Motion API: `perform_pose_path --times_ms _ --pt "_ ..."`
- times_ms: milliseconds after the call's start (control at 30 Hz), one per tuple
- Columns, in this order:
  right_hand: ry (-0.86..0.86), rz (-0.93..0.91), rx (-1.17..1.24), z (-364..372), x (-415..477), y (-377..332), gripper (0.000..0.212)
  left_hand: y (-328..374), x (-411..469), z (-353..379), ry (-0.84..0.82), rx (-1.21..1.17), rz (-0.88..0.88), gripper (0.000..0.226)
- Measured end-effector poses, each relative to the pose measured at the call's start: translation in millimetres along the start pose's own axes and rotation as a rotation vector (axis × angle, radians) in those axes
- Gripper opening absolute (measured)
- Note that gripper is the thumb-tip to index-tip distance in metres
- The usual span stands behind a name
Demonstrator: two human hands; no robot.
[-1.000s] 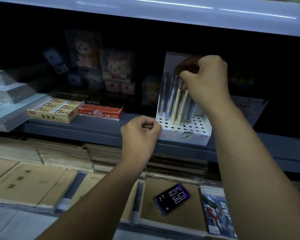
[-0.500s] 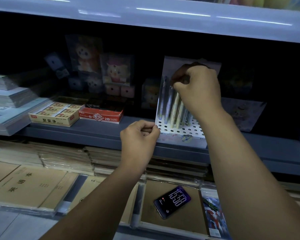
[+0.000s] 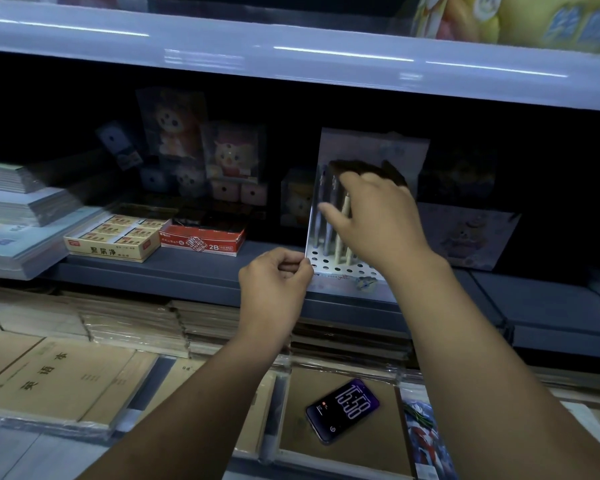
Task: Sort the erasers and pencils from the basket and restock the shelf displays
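The white perforated pencil stand [image 3: 340,269] sits at the front edge of the dark grey shelf [image 3: 187,273], right of centre; several pencils [image 3: 345,209], cream and bluish, stand upright in its holes against its tall backing card. The left hand [image 3: 274,282] pinches the stand's front left corner between thumb and curled fingers. The right hand [image 3: 374,216] reaches over the pencils with its fingers stretched across their tops and its thumb splayed out to the left; it lies loose, gripping nothing that shows, though the fingertips are lost in shadow.

Farther left on the same shelf lies an open yellow box of erasers [image 3: 113,241]; a red box marked 2B [image 3: 201,242] touches its right side. Boxed plush toys [image 3: 174,133] stand in the dim rear; stacked paper pads [image 3: 14,209] fill the left end. On the lower tier lie brown exercise books [image 3: 49,379]; a phone [image 3: 342,410] reading 15:58 rests on one of them, between the two forearms.
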State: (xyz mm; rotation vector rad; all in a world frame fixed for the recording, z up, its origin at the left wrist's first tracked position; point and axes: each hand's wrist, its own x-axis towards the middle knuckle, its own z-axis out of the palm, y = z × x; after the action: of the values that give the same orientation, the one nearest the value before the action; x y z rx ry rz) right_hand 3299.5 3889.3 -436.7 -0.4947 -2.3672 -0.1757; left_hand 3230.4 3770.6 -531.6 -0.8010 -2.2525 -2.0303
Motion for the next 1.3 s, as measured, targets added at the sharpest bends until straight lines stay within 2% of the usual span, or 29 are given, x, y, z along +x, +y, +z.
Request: perform_pose_path --times_ms 167,233,400,600,667,767,867,967,1000,1100,1200,1300 --pt "-0.037 -0.002 0.055 -4 -1 6 0.041 2 -1 0 -0.003 0.012 -0.002 0.006" --pt "0.007 0.037 0.081 -7 -5 10 0.043 2 -2 0 -0.001 0.013 -0.005 0.006" --pt "-0.031 0.068 0.013 -2 -15 16 0.049 2 -2 -1 -0.007 0.044 0.022 0.007" --pt "-0.023 0.100 0.114 -4 -10 20 0.040 2 -1 -1 -0.015 0.049 0.021 0.006" --pt "0.035 0.131 0.217 -3 -14 27 0.039 1 -1 -2 -0.023 0.050 0.010 0.006" --pt "0.117 0.160 0.221 1 -28 39 0.046 2 -1 -3 -0.034 0.060 -0.010 0.006" --pt "0.133 0.230 0.240 3 -45 46 0.050 5 -3 -4 -0.049 0.092 -0.024 0.007" --pt "0.125 0.402 0.345 6 -62 49 0.051 7 -4 -6 -0.069 0.114 -0.042 0.010" --pt "0.094 0.475 0.383 8 -66 51 0.047 7 -4 -6 -0.067 0.117 -0.055 0.011" --pt "-0.041 0.631 0.531 12 -76 56 0.020 7 -6 -6 -0.066 0.085 -0.127 0.012" --pt "-0.113 0.647 0.554 13 -83 56 0.016 7 -9 -7 -0.080 0.019 -0.211 0.016" --pt "-0.103 0.638 0.583 16 -82 50 0.012 5 -11 -10 -0.069 0.013 -0.215 0.022"
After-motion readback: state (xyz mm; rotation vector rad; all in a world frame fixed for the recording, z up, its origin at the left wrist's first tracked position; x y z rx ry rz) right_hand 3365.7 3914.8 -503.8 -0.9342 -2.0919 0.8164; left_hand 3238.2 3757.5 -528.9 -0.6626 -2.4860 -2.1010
